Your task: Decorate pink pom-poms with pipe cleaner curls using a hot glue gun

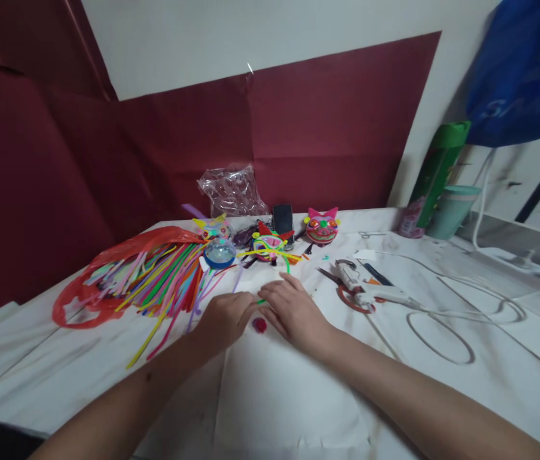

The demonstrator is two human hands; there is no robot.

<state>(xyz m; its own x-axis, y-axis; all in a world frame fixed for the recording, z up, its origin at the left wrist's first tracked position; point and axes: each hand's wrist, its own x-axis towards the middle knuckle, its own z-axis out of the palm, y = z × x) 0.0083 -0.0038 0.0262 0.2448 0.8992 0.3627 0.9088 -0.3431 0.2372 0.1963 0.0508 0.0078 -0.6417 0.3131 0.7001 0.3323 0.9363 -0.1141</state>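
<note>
My left hand (225,319) and my right hand (293,313) meet over the upper end of a white sheet (289,396). Both close on a thin green pipe cleaner (289,263), whose free end bends up above my right fingers. Just below the fingertips a small dark red piece (259,326) lies on the sheet. Behind the hands sits a colourful decorated figure (268,246) with yellow strips across it. To its left are a round blue-rimmed container (220,254) and many coloured pipe cleaners (159,275) on a red plastic bag (75,313).
A glue gun (353,278), scissors (330,276) and a looped white cable (442,345) lie at the right. Farther back stand a pink-eared figure (322,227), a phone (283,220), clear plastic wrap (234,191) and a pale green cup (452,211).
</note>
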